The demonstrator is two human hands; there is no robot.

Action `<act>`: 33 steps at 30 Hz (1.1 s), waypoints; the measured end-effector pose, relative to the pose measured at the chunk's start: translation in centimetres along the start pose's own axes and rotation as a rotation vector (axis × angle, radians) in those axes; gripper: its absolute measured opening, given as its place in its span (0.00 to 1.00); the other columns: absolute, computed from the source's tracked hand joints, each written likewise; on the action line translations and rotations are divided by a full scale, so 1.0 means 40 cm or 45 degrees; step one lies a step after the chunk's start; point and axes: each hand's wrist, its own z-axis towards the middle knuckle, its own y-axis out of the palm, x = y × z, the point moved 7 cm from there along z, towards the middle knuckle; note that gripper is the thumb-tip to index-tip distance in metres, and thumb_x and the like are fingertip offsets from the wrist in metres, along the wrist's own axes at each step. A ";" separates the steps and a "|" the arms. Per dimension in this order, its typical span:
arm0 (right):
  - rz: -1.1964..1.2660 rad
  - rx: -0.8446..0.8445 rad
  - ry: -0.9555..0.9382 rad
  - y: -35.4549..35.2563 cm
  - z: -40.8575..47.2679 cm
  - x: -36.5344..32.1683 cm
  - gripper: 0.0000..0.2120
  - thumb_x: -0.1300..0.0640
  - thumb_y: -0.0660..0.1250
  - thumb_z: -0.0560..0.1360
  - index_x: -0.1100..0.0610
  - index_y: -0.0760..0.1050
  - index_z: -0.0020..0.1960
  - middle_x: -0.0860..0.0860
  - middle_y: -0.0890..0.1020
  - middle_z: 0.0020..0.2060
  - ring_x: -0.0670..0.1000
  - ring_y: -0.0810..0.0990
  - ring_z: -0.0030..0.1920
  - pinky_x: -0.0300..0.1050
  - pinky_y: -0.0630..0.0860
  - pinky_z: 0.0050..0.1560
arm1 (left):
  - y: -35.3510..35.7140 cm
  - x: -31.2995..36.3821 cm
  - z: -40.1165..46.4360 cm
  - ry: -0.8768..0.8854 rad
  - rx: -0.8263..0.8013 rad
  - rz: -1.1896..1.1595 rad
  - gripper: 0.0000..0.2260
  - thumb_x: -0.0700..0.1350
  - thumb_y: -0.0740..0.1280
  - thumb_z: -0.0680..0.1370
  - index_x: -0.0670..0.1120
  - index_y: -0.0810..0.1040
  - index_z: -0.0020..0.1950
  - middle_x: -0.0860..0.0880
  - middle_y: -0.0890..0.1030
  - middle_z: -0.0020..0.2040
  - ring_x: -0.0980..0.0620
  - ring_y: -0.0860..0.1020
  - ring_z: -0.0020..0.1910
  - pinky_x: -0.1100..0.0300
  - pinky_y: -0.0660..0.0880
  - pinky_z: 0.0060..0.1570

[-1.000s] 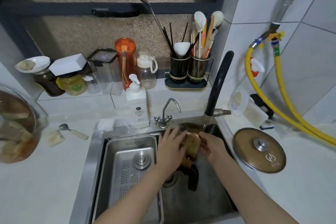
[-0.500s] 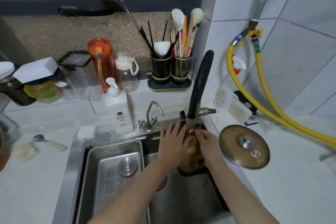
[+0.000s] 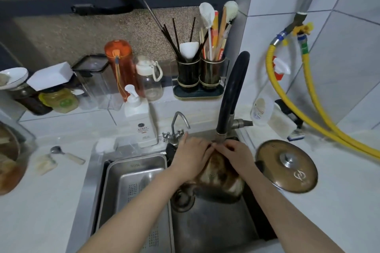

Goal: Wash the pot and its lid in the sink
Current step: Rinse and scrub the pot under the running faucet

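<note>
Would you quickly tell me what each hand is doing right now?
Left hand: laid flat on the pot in the sink, fingers spread.
Right hand: pressed on the pot's other side, fingers curled; grip unclear.

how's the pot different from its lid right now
The pot sits in the sink under the black faucet; the lid lies on the counter to the sink's right. Both hands, left and right, are on the pot; the lid is untouched. The pot looks tipped over; the lid lies knob up. Both are brownish.
</note>
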 end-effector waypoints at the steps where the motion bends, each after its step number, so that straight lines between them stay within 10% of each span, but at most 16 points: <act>1: 0.006 -0.011 -0.012 0.002 0.008 -0.006 0.12 0.44 0.68 0.72 0.52 0.81 0.41 0.47 0.80 0.35 0.42 0.76 0.38 0.35 0.68 0.38 | -0.013 -0.007 0.003 0.000 0.005 -0.102 0.17 0.53 0.50 0.81 0.53 0.76 0.60 0.52 0.80 0.55 0.52 0.76 0.57 0.48 0.62 0.69; 5: 0.002 -0.048 -0.061 0.013 0.011 -0.023 0.07 0.44 0.71 0.70 0.44 0.76 0.36 0.44 0.80 0.35 0.43 0.77 0.39 0.33 0.69 0.39 | -0.031 -0.025 -0.023 -0.119 0.031 -0.665 0.10 0.44 0.61 0.80 0.43 0.81 0.52 0.47 0.82 0.46 0.50 0.77 0.48 0.58 0.71 0.50; 10: -0.072 0.089 -0.171 0.040 0.012 -0.017 0.21 0.35 0.64 0.70 0.53 0.80 0.42 0.47 0.80 0.38 0.48 0.78 0.44 0.45 0.74 0.51 | 0.011 -0.047 -0.051 -0.400 0.209 -0.891 0.08 0.42 0.63 0.78 0.45 0.82 0.51 0.50 0.82 0.46 0.52 0.78 0.49 0.59 0.72 0.51; 15: -0.485 0.209 -0.358 0.095 -0.038 -0.014 0.25 0.42 0.53 0.76 0.55 0.76 0.63 0.56 0.79 0.61 0.59 0.74 0.65 0.51 0.68 0.66 | 0.028 -0.057 -0.078 -0.610 0.388 -1.133 0.08 0.37 0.65 0.77 0.44 0.83 0.50 0.54 0.82 0.44 0.57 0.78 0.47 0.72 0.70 0.48; 30: -0.138 0.147 -0.196 0.058 -0.088 0.063 0.24 0.41 0.61 0.75 0.47 0.69 0.69 0.48 0.65 0.73 0.50 0.59 0.75 0.45 0.53 0.73 | 0.097 -0.080 -0.069 -1.285 0.383 -1.695 0.09 0.38 0.66 0.77 0.42 0.77 0.36 0.39 0.81 0.44 0.43 0.80 0.47 0.47 0.78 0.55; 33: 0.152 -0.007 -0.139 0.074 -0.093 0.070 0.29 0.40 0.64 0.74 0.43 0.61 0.72 0.46 0.59 0.75 0.48 0.57 0.75 0.48 0.55 0.74 | 0.104 -0.095 -0.085 -1.440 0.495 -1.929 0.10 0.35 0.63 0.77 0.42 0.73 0.36 0.41 0.76 0.41 0.44 0.76 0.44 0.53 0.76 0.41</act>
